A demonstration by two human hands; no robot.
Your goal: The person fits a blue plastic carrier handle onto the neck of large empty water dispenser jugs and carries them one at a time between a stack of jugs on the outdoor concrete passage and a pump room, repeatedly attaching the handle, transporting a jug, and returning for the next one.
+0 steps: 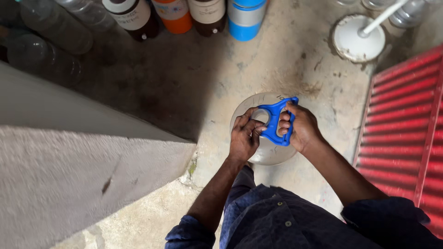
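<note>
A: Listing the hands first: state of each?

B: Right hand (pixel 300 127): closed round the grip bar of a blue handle (pixel 278 121). Left hand (pixel 244 136): fingertips pinched on the handle's ring end. The two hands sit close together, both on the same piece.

A: Handle, location?

B: On top of a large clear jug (pixel 263 152), seen from above. The ring lies over the jug's neck; whether it is fully seated, I cannot tell. The jug stands on the concrete floor (pixel 286 60), just in front of the person's knees.

A: Clothing?

B: Dark blue shirt (pixel 277 221), sleeves pushed up the forearms.

A: Surroundings, far side?

B: Row of bottles along the top edge: clear ones (pixel 55 27) at left, two brown bottles (pixel 134 16), an orange one (pixel 173 14), a blue-and-silver container (pixel 244 18). All well apart from the jug.

A: Right side?

B: White round lid or dish (pixel 353 44) with a white rod (pixel 380 18) resting in it, upper right. Red ribbed sheet (pixel 406 115) along the right edge.

A: Left side?

B: Grey concrete slab (pixel 69 175), angled, its corner near the jug.
</note>
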